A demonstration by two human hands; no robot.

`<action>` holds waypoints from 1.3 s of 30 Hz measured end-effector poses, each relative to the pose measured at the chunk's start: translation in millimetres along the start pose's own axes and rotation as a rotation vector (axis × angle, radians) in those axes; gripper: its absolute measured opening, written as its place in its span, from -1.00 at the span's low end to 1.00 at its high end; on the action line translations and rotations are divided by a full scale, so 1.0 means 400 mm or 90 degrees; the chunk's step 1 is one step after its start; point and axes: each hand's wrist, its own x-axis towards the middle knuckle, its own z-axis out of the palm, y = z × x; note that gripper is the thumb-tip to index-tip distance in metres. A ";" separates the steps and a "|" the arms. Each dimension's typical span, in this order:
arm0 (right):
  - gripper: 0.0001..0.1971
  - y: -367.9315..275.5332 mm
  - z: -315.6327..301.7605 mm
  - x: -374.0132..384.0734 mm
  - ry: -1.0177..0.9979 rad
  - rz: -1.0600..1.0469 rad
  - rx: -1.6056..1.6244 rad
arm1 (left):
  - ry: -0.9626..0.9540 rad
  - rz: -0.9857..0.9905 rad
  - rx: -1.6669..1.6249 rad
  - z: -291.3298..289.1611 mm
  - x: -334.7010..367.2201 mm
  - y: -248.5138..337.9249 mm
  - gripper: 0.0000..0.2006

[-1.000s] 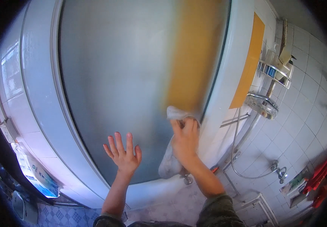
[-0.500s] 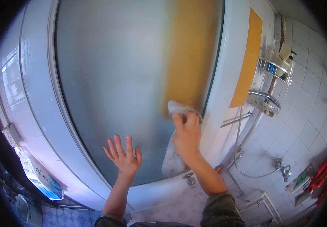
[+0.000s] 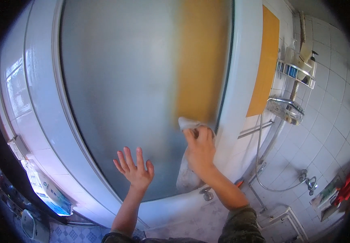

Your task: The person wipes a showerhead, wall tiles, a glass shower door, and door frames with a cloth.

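A frosted glass panel (image 3: pixel 118 81) in a white door frame fills the middle of the view. My right hand (image 3: pixel 201 152) is closed round a whitish cloth (image 3: pixel 188 174) and presses its upper part against the lower right of the glass. The cloth's loose end hangs down below my fingers. To the left, my left hand (image 3: pixel 135 168) has its fingers spread in front of the lower glass; whether its palm touches the pane I cannot tell. A round metal door knob (image 3: pixel 207 194) sits on the bottom rail, near my right forearm.
Right of the door, a wire shelf (image 3: pixel 298 73) with bottles and a shower hose (image 3: pixel 259 150) hang on the white tiled wall (image 3: pixel 325 101). A tap (image 3: pixel 308 181) sits lower down. At lower left are a blue-and-white package (image 3: pixel 49 190) and a white wall box (image 3: pixel 17 146).
My right hand and the cloth have slid slightly down the glass. My left hand keeps its spread pose, and the whole view has shifted a little.
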 end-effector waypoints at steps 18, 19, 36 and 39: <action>-0.48 0.045 -0.003 -0.007 0.029 0.090 0.017 | 0.003 0.001 0.015 0.008 -0.001 0.004 -0.45; -0.47 0.042 -0.007 0.004 0.024 0.092 0.031 | 0.004 -0.003 0.017 0.006 -0.002 0.005 -0.45; -0.53 0.050 -0.006 0.007 0.034 0.131 0.058 | 0.015 0.005 0.038 0.011 -0.005 0.000 -0.49; -0.52 0.044 -0.017 0.010 0.028 0.153 0.073 | 0.021 0.007 0.046 0.005 -0.001 0.001 -0.49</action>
